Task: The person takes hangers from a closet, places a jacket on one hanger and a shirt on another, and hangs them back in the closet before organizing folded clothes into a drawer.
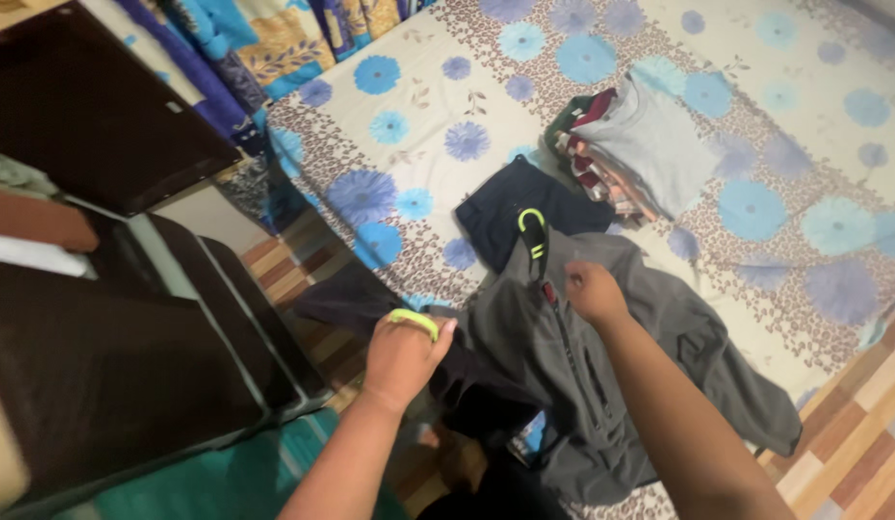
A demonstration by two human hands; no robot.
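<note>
Fabric of the grey zip-front jacket (pixel 582 376) lies spread at the edge of the flower-printed bed (pixel 418 125), its collar toward twelve o'clock, so I can work it flat. My right hand (pixel 594 292) pinches it near the zip, fingers pressed together. My left hand (pixel 401 358), at nine o'clock, grips the lime-green band (pixel 414 321) of a sleeve, fingers curled shut.

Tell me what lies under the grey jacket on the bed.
Under the grey jacket shows the flowered bedsheet, and a dark navy garment pokes out beneath its collar. The left hand and right hand grip the jacket. Anything else beneath it is covered.
</note>
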